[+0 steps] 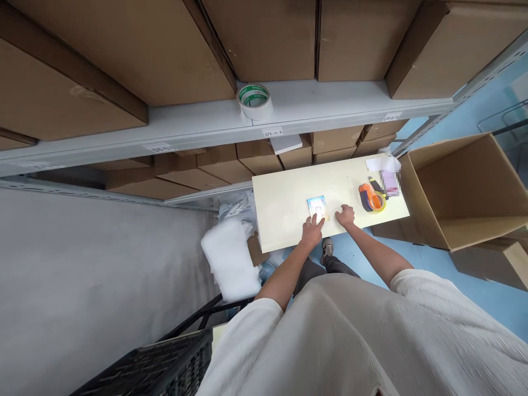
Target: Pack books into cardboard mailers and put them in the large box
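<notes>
A small flat packet (317,205), blue at its edge with a pale printed middle, lies on the cream tabletop (280,203). Over its near edge is my left hand (312,231), fingers stretched out and apart, the fingertips resting on it. My right hand (345,215) is at the table's near side, to the right of the packet and apart from it. Its fingers are loosely bent with the thumb away from them, and nothing shows in them. Right of that hand stands an orange and dark tape dispenser (370,198) with a yellowish roll.
Behind the dispenser lie a yellow-black cutter (374,184) and a pinkish packet (390,181). A large open carton (470,187) stands at the right. Shelving with brown boxes (272,38) and a tape roll (254,102) runs above. White foam wrap (231,258) hangs left; a black crate (165,363) is lower left.
</notes>
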A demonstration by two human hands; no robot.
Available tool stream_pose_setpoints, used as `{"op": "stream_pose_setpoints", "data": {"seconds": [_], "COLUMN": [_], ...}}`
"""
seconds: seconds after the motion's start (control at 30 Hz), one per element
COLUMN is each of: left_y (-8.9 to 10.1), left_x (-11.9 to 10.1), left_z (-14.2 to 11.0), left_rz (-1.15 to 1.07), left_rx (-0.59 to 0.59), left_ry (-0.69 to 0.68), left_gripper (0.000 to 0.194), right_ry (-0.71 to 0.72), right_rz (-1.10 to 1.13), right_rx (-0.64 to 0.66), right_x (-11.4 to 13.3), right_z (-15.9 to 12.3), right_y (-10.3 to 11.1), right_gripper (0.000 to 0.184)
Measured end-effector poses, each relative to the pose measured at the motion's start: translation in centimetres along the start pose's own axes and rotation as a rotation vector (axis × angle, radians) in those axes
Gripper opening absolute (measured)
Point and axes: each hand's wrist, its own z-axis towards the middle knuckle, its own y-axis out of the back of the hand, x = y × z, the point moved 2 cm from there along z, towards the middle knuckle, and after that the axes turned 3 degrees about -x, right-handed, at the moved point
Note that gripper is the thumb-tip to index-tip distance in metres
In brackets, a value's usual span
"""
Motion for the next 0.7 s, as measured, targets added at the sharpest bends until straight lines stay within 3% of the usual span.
{"op": "stream_pose_setpoints", "data": {"seconds": [0.27, 0.5, 0.7], "left_y": [0.1, 0.0, -0.9], "left_x": [-0.3, -1.3, -1.3], "left_z": [-0.3, 1.3, 2.2], "left_rz": [0.075, 0.066, -0.011], "left_rx": [0.049, -0.025, -0.054], "left_ry": [0.012, -0.014, -0.038], "left_gripper": [0.083, 0.093, 0.096], "right_ry": [-0.054, -0.081, 0.0], "right_rz": [-0.025, 0.188, 0.201], "right_rx": [0.04, 0.06, 0.036], "right_x": [0.9, 0.6, 0.2], "right_z": [0.6, 1.0, 1.4], "right_y": [-0.2, 0.0, 0.1], "right_gripper": [0.025, 0.046, 0.042]}}
